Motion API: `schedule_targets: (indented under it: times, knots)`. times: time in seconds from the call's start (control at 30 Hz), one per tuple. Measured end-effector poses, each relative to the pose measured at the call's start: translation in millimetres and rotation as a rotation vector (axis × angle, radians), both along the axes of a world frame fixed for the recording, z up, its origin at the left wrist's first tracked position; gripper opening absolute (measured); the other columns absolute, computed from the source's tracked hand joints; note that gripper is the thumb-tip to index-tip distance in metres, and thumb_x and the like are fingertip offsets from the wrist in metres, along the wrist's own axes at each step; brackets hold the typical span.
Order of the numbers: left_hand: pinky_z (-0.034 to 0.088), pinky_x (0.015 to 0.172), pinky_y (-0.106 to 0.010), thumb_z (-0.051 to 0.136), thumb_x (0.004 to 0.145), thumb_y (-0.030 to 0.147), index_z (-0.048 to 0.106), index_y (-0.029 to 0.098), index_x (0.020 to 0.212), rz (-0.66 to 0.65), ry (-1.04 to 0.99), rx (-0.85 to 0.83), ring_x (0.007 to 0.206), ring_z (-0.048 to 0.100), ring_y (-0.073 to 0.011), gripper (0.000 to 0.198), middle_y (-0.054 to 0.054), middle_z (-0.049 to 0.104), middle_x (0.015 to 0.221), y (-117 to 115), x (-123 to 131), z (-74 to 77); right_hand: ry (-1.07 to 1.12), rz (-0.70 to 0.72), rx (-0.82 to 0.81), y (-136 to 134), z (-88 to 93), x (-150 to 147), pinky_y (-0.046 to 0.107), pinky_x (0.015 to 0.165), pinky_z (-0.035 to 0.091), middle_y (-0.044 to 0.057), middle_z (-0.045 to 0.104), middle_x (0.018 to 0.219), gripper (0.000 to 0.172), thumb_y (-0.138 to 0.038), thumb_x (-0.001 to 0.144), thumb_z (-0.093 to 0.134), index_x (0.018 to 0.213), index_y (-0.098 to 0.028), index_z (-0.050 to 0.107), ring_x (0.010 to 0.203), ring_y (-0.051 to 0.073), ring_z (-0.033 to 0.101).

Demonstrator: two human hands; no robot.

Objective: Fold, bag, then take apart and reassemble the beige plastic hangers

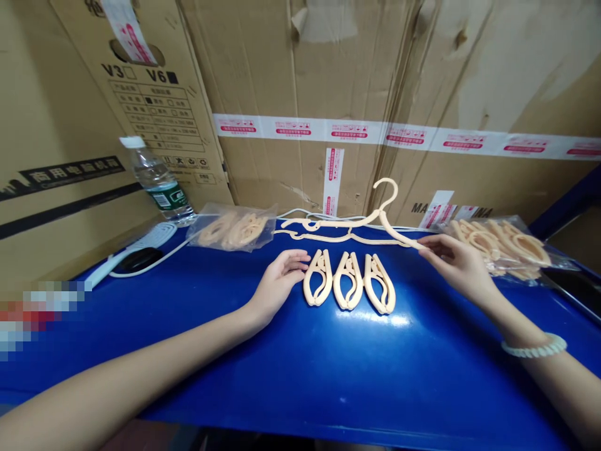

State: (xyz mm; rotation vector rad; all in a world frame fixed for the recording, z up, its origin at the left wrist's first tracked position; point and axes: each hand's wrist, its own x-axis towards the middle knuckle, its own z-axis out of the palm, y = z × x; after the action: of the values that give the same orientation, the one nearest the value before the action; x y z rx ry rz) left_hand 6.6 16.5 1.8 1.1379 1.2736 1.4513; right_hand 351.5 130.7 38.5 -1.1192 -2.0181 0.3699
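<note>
My right hand (455,258) pinches one arm end of an unfolded cream plastic hanger (347,223), whose hook stands up against the cardboard. Just below it, a second unfolded hanger (323,238) lies on the blue table, partly overlapped by the first. Three folded hangers rest in a row in front: a left one (308,293), a middle one (338,294) and a right one (388,297). Beside the left folded hanger is my left hand (280,279), fingers extended and thumb apart, holding nothing. Whether its fingertips touch that hanger I cannot tell.
Clear bags of folded hangers lie at the left (235,230) and right (504,244). A water bottle (159,181) leans at the back left, near a white fan-like item (153,237) and a cable (173,255). Cardboard (291,169) walls the back of the blue table (300,369).
</note>
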Motion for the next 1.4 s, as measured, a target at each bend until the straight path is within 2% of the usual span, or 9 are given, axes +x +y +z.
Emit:
schedule_targets:
  times: [0.17,0.3,0.43,0.63,0.8,0.93,1.07,1.23,1.4]
  knots:
    - [0.046,0.105,-0.044,0.066,0.071,0.016,0.048,0.018,0.131,0.073,-0.103,-0.028,0.105,0.065,-0.0218,0.063,-0.013,0.060,0.132,1.3,0.3,-2.2,0.005,0.027,0.041,-11.1,8.2,-5.1,0.041,0.075,0.058,0.009,0.074,0.098,0.035,-0.054,0.089,0.064,0.105,-0.022,0.069,0.083,0.027,0.070]
    - [0.049,0.104,-0.045,0.069,0.073,0.017,0.037,0.022,0.139,0.089,-0.172,-0.018,0.105,0.066,-0.0221,0.074,-0.014,0.050,0.140,0.0,2.9,-2.6,-0.104,0.075,0.068,-18.1,8.7,-11.6,0.037,0.068,0.056,0.010,0.074,0.098,0.035,-0.051,0.091,0.061,0.106,-0.021,0.069,0.078,0.024,0.069]
    - [0.056,0.092,-0.042,0.070,0.076,0.020,0.036,0.023,0.137,0.047,-0.179,0.014,0.097,0.068,-0.0202,0.070,-0.013,0.052,0.136,-1.2,3.6,-2.2,-0.183,0.149,0.127,-22.4,6.4,-16.2,0.034,0.064,0.054,0.009,0.073,0.097,0.030,-0.046,0.093,0.060,0.105,-0.020,0.067,0.077,0.023,0.068]
    - [0.055,0.079,-0.031,0.069,0.080,0.027,0.042,0.021,0.140,-0.066,0.038,0.098,0.091,0.066,-0.0181,0.066,-0.008,0.063,0.116,-0.1,0.9,-8.2,-0.233,0.227,0.162,-28.7,7.9,-22.4,0.029,0.056,0.051,0.006,0.071,0.088,0.024,-0.040,0.095,0.059,0.107,-0.020,0.067,0.072,0.019,0.065]
    - [0.051,0.092,-0.036,0.060,0.090,0.032,0.056,0.019,0.131,-0.147,0.276,0.140,0.106,0.066,-0.0230,0.043,-0.008,0.067,0.115,-4.7,0.2,-6.1,-0.259,0.273,0.196,-31.8,10.2,-24.4,0.030,0.057,0.051,0.007,0.072,0.092,0.021,-0.036,0.097,0.057,0.107,-0.022,0.069,0.075,0.020,0.065]
    - [0.051,0.093,-0.035,0.058,0.093,0.034,0.057,0.019,0.129,-0.159,0.286,0.139,0.107,0.067,-0.0233,0.039,-0.008,0.067,0.117,-7.1,0.6,-3.4,-0.301,0.297,0.345,-28.9,9.9,-23.6,0.036,0.071,0.052,0.008,0.071,0.092,0.017,-0.029,0.097,0.058,0.108,-0.023,0.069,0.085,0.024,0.062]
    - [0.052,0.087,-0.033,0.058,0.093,0.034,0.056,0.018,0.129,-0.156,0.264,0.136,0.104,0.068,-0.0226,0.040,-0.008,0.067,0.115,-6.6,0.3,-4.3,-0.406,0.250,0.497,-26.7,9.2,-22.6,0.043,0.079,0.049,0.008,0.074,0.098,0.018,-0.023,0.097,0.056,0.109,-0.024,0.070,0.089,0.026,0.061]
    - [0.054,0.083,-0.031,0.057,0.093,0.035,0.055,0.018,0.129,-0.157,0.278,0.142,0.103,0.068,-0.0227,0.039,-0.008,0.067,0.114,-7.0,-0.1,-5.3,-0.521,0.174,0.513,-31.2,4.0,-19.9,0.035,0.068,0.049,0.008,0.076,0.101,0.022,-0.022,0.099,0.051,0.109,-0.021,0.071,0.080,0.023,0.069]
    - [0.054,0.080,-0.030,0.058,0.094,0.036,0.057,0.019,0.128,-0.146,0.270,0.144,0.101,0.069,-0.0227,0.038,-0.007,0.069,0.110,-7.5,0.7,-6.3,-0.613,0.022,0.528,-40.8,2.5,-21.0,0.031,0.057,0.049,0.006,0.076,0.112,0.029,-0.019,0.098,0.047,0.110,-0.024,0.073,0.075,0.022,0.073]
